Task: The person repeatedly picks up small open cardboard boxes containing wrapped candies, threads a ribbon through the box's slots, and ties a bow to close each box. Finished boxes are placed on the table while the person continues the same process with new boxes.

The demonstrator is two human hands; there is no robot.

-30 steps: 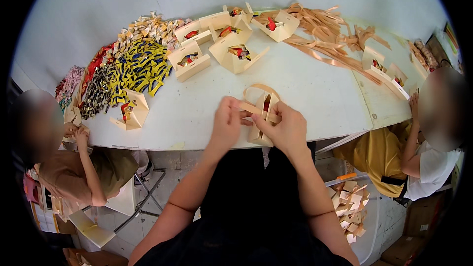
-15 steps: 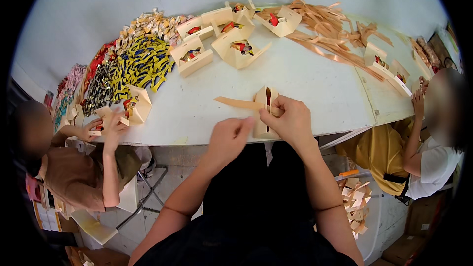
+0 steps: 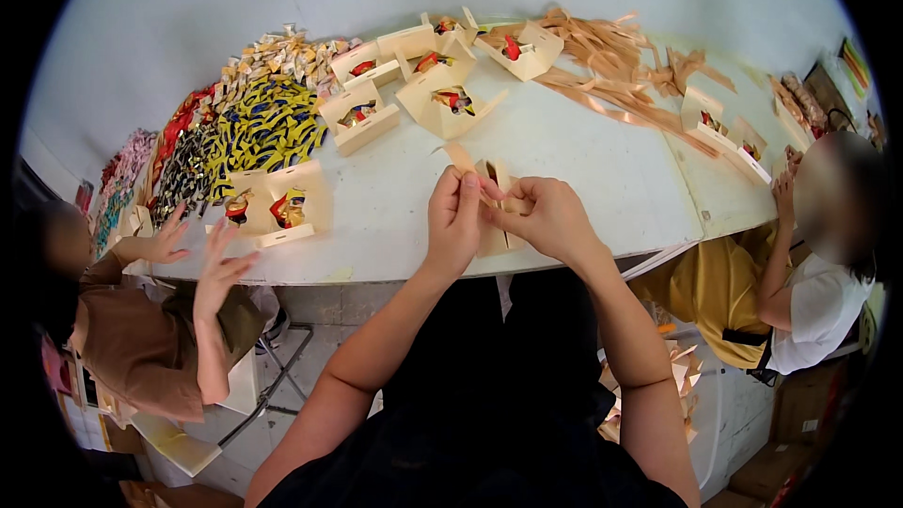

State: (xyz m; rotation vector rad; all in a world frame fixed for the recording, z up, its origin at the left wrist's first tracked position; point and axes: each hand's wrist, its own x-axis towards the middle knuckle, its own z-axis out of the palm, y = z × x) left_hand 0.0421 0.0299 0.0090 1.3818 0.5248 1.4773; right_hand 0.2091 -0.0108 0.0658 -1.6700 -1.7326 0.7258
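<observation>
A small cream folding box (image 3: 495, 243) stands at the table's near edge in front of me, partly hidden under my hands. A peach satin ribbon (image 3: 459, 158) comes up at it, its loose end sticking out beyond my fingers. My left hand (image 3: 455, 218) pinches the ribbon between thumb and fingertips. Close against it, my right hand (image 3: 553, 218) is closed, its thumb and forefinger pinching the ribbon at the top of the box. The fingertips of both hands almost meet there, hiding the ribbon's middle.
Open boxes with wrapped sweets (image 3: 453, 102) stand farther back. Heaps of yellow-and-blue wrapped sweets (image 3: 268, 122) lie left, loose peach ribbons (image 3: 602, 52) at the back right. Co-workers sit at both sides; the left one's hands (image 3: 221, 273) are near an open box (image 3: 306, 190).
My left hand has come up to the ribbon and pinched it beside my right hand. The ribbon end has swung upward. The left co-worker's hands have lifted off an opened box.
</observation>
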